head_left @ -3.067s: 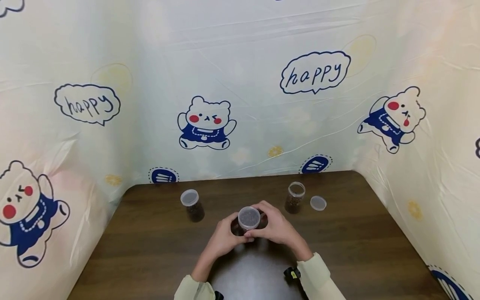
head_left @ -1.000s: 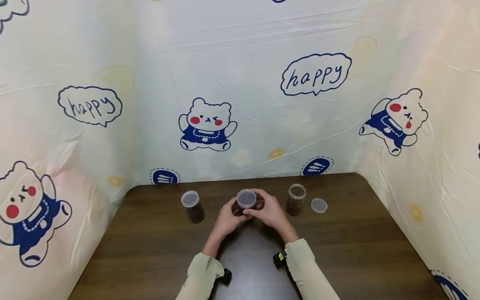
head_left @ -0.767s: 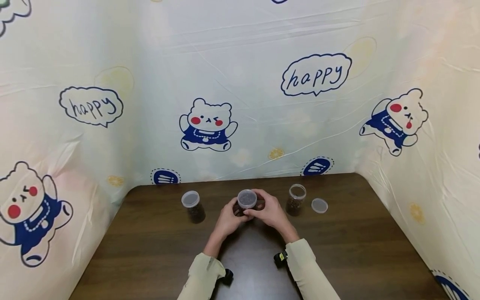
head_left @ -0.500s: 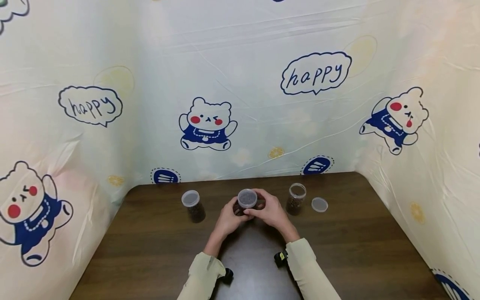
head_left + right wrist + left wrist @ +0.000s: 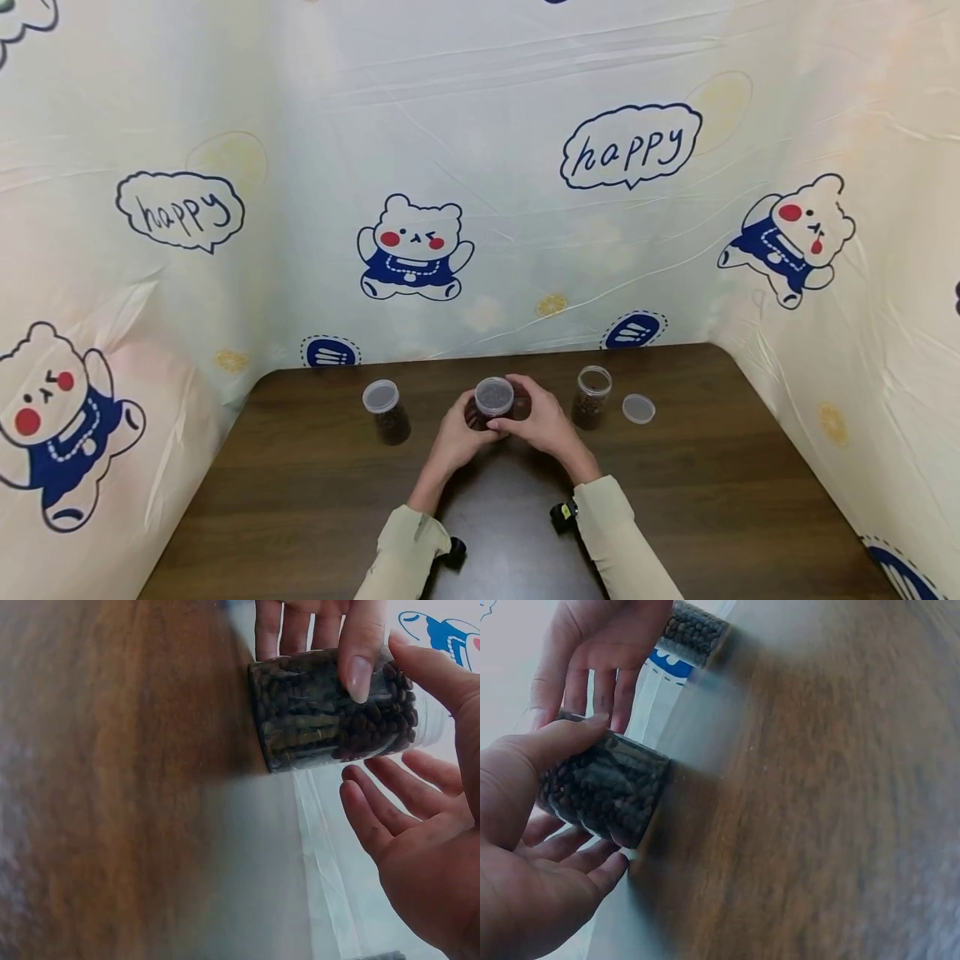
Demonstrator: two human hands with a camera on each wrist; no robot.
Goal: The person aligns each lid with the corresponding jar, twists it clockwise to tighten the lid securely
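Note:
A clear jar of dark beans (image 5: 494,396) with a translucent lid stands upright on the table between both hands. My left hand (image 5: 456,437) holds it from the left, its thumb laid across the near side, as the left wrist view shows on the jar (image 5: 604,787). On the other side my right hand (image 5: 546,421) is loosely spread. In the right wrist view its thumb touches the upper part of the jar (image 5: 330,712), while its straight fingers (image 5: 367,817) show a gap from the wall.
A lidded jar of dark beans (image 5: 386,414) stands at the left. To the right is an uncovered bean jar (image 5: 591,400), with a round lid (image 5: 638,409) lying beside it. A printed curtain (image 5: 510,217) borders the back and sides of the brown wooden table (image 5: 300,500).
Both hands have carried the middle jar forward, away from the person, since the oldest frame. In the last half second the right hand's fingers have eased slightly away from it.

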